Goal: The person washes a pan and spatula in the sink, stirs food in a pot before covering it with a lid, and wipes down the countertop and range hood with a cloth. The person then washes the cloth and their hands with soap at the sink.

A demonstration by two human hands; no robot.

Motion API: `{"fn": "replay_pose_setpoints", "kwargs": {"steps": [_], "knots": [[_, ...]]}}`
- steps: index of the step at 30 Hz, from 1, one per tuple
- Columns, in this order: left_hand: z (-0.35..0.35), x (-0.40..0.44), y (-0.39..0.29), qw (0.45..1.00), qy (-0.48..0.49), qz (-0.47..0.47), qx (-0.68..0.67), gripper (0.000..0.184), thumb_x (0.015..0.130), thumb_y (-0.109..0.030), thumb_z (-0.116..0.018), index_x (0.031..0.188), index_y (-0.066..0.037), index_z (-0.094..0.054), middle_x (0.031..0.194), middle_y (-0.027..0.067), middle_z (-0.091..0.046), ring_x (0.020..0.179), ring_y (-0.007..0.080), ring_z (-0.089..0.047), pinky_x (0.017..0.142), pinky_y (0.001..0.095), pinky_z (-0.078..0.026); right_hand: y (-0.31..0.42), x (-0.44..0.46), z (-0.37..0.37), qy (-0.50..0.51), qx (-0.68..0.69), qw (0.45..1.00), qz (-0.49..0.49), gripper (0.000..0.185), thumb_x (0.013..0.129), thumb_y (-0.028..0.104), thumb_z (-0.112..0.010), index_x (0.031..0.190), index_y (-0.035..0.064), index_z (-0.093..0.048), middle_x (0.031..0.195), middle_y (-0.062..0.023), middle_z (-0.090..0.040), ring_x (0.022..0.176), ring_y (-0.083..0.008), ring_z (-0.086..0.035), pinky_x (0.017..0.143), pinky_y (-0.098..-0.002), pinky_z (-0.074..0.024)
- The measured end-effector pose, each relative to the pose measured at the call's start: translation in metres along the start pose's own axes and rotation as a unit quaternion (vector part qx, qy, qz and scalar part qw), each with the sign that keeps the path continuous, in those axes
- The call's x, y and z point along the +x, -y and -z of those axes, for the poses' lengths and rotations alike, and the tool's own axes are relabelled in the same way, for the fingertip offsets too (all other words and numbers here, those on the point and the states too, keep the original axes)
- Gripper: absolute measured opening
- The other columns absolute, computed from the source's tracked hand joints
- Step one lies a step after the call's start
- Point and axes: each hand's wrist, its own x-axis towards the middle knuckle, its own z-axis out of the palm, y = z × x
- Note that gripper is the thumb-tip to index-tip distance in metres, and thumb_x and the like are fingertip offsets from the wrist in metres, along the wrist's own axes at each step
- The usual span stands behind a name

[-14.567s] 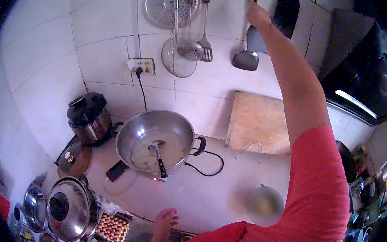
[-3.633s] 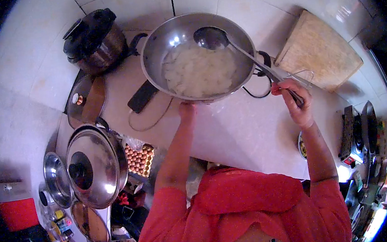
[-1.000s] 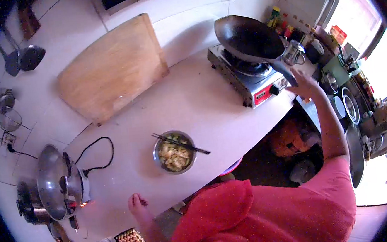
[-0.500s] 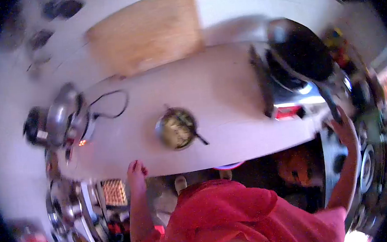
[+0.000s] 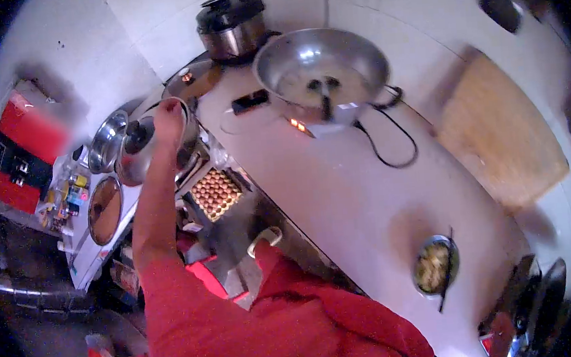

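My left hand (image 5: 169,117) reaches out over a round metal pot with a lid (image 5: 145,164) on the side counter. Its fingers look curled in at the far rim; what they hold, if anything, is hidden. A black knob (image 5: 136,134) shows on the lid beside my wrist. A metal basin (image 5: 109,140) stands just left of the pot, and a round brown-topped lid or tray (image 5: 105,211) lies nearer. I do not see my right hand.
On the long table, a large steel pan (image 5: 356,55) with a black utensil sits on a lit cooker (image 5: 335,124). A pressure cooker (image 5: 233,38) stands behind it. A bowl of food (image 5: 432,269) with chopsticks is at right. Eggs (image 5: 215,194) sit in a tray below.
The view has swung left, towards the side counter. My left hand has moved from the table's front edge to the lidded pot. My right hand, earlier at the wok's handle, has left view.
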Motion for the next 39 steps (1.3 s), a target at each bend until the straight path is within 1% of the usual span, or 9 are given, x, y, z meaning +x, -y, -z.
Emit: {"fn": "replay_pose_setpoints", "kwargs": {"steps": [5, 9, 13, 23, 26, 29, 33, 37, 39], "knots": [[-0.071, 0.22, 0.124, 0.988, 0.063, 0.009, 0.138, 0.03, 0.071, -0.024, -0.062, 0.093, -0.004, -0.059, 0.082, 0.0147, -0.062, 0.075, 0.0259, -0.061, 0.069, 0.034, -0.046, 0.232, 0.013, -0.099, 0.269, 0.361, 0.89, -0.071, 0.035, 0.083, 0.025, -0.05, 0.111, 0.0042, -0.053, 0.094, -0.004, -0.06, 0.075, -0.0116, -0.055, 0.063, -0.0228, -0.0427], [-0.134, 0.306, 0.205, 0.939, 0.115, -0.067, 0.316, 0.031, 0.071, -0.024, -0.062, 0.096, -0.007, -0.058, 0.09, 0.0154, -0.061, 0.087, 0.0265, -0.059, 0.074, 0.0358, -0.046, 0.43, 0.04, -0.13, 0.318, 0.227, 0.917, -0.081, 0.036, 0.085, 0.029, -0.049, 0.113, 0.0072, -0.052, 0.086, -0.0019, -0.057, 0.072, -0.0115, -0.053, 0.061, -0.0235, -0.0436], [-0.162, 0.332, 0.228, 0.91, 0.231, 0.026, 0.343, 0.042, 0.076, -0.03, -0.058, 0.115, -0.02, -0.048, 0.12, 0.0148, -0.043, 0.104, 0.0336, -0.048, 0.085, 0.0432, -0.042, 0.476, 0.051, -0.158, 0.33, 0.243, 0.903, -0.127, 0.034, 0.086, 0.026, -0.05, 0.114, 0.0079, -0.051, 0.085, -0.0024, -0.057, 0.072, -0.0115, -0.053, 0.06, -0.023, -0.0441], [-0.209, 0.365, 0.303, 0.916, 0.25, -0.021, 0.312, 0.036, 0.075, -0.023, -0.057, 0.108, -0.012, -0.049, 0.111, 0.0197, -0.049, 0.097, 0.0374, -0.051, 0.082, 0.0428, -0.043, 0.572, 0.069, -0.18, 0.307, 0.175, 0.931, -0.089, 0.032, 0.085, 0.026, -0.051, 0.112, 0.0084, -0.053, 0.084, -0.0044, -0.058, 0.069, -0.0127, -0.054, 0.058, -0.0245, -0.043], [-0.179, 0.362, 0.267, 0.93, 0.165, 0.023, 0.326, 0.03, 0.073, -0.019, -0.058, 0.101, -0.009, -0.053, 0.101, 0.0198, -0.054, 0.092, 0.0365, -0.053, 0.081, 0.0417, -0.043, 0.566, 0.056, -0.192, 0.164, 0.092, 0.962, 0.196, 0.033, 0.084, 0.028, -0.051, 0.112, 0.0092, -0.054, 0.082, -0.0042, -0.058, 0.067, -0.0125, -0.054, 0.057, -0.024, -0.0427], [-0.171, 0.39, 0.305, 0.94, 0.138, -0.03, 0.311, 0.021, 0.07, -0.013, -0.058, 0.089, -0.007, -0.057, 0.086, 0.0193, -0.058, 0.084, 0.0344, -0.056, 0.075, 0.041, -0.045, 0.577, 0.068, -0.19, 0.309, 0.151, 0.933, -0.108, 0.032, 0.085, 0.028, -0.051, 0.111, 0.0098, -0.054, 0.081, -0.0048, -0.059, 0.062, -0.0129, -0.053, 0.056, -0.0247, -0.0431], [-0.137, 0.409, 0.293, 0.97, 0.112, -0.087, 0.196, 0.013, 0.066, -0.009, -0.057, 0.077, -0.004, -0.056, 0.07, 0.0189, -0.058, 0.071, 0.035, -0.057, 0.063, 0.0416, -0.046, 0.569, 0.081, -0.207, 0.298, 0.078, 0.951, 0.031, 0.034, 0.087, 0.033, -0.045, 0.113, 0.013, -0.054, 0.082, -0.0063, -0.061, 0.06, -0.0131, -0.054, 0.052, -0.0252, -0.0444], [-0.1, 0.435, 0.267, 0.981, 0.131, -0.037, 0.135, 0.011, 0.067, -0.012, -0.058, 0.073, -0.004, -0.054, 0.068, 0.0164, -0.058, 0.066, 0.0316, -0.059, 0.061, 0.0392, -0.046, 0.416, 0.095, -0.283, 0.407, 0.268, 0.846, -0.216, 0.04, 0.082, 0.021, -0.056, 0.117, 0.004, -0.046, 0.093, -0.0096, -0.06, 0.075, -0.0168, -0.058, 0.063, -0.0288, -0.0474], [-0.081, 0.454, 0.254, 0.987, 0.118, -0.028, 0.101, 0.013, 0.069, -0.015, -0.058, 0.073, -0.004, -0.052, 0.065, 0.014, -0.057, 0.062, 0.0275, -0.059, 0.058, 0.0358, -0.046, 0.517, 0.086, -0.241, 0.317, 0.256, 0.908, -0.103, 0.032, 0.083, 0.019, -0.053, 0.111, 0.0035, -0.051, 0.087, -0.008, -0.06, 0.071, -0.0142, -0.057, 0.059, -0.0258, -0.0465]]}}
